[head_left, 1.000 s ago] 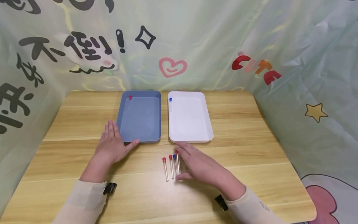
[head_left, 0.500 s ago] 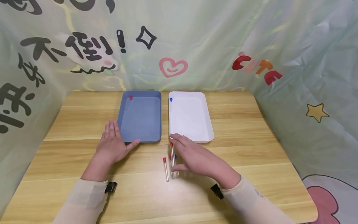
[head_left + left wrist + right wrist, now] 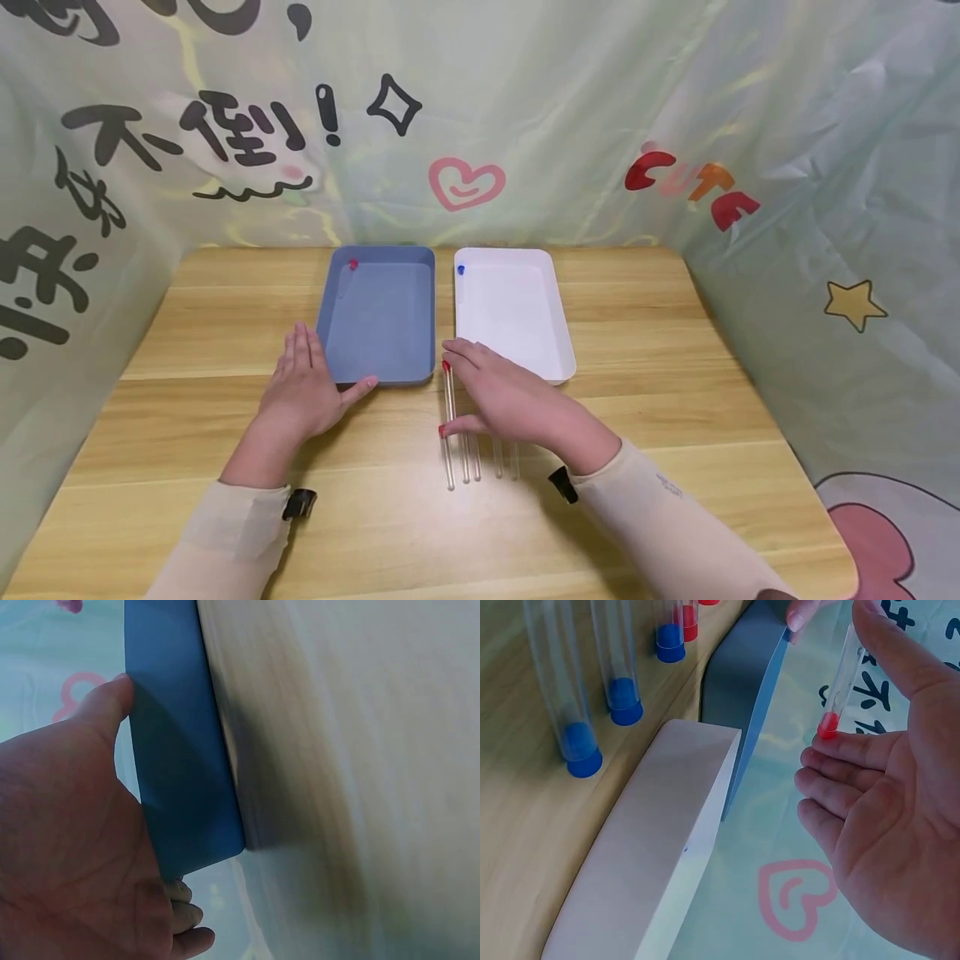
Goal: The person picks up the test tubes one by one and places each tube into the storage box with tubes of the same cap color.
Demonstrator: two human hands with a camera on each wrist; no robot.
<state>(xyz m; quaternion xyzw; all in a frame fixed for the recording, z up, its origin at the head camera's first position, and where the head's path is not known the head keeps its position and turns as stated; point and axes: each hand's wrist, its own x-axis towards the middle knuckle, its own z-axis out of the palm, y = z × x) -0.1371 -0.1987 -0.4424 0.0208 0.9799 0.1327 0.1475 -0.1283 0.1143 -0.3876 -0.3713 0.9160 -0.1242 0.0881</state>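
My right hand [image 3: 506, 400] pinches a red-capped test tube [image 3: 844, 682] between thumb and forefinger, cap pointing away from me, above the row on the table. Beneath it lie several clear test tubes; blue-capped ones [image 3: 625, 705] and red-capped ones [image 3: 688, 622] show in the right wrist view, while in the head view the hand hides some caps. At the near left corner of the blue tray [image 3: 382, 333], my left hand [image 3: 300, 387] rests with straight fingers along its side and the thumb at its front rim [image 3: 180, 750].
To the right of the blue tray stands a white tray [image 3: 513, 308], with a blue-capped tube [image 3: 461, 270] in its far left corner. A red-capped tube [image 3: 354, 265] lies in the blue tray's far left corner. A printed curtain [image 3: 570, 100] closes off the wooden table's back.
My right hand has lifted the red-capped test tube out of the row and carried it left and away from me, toward the gap between the trays. My left hand stays at the blue tray.
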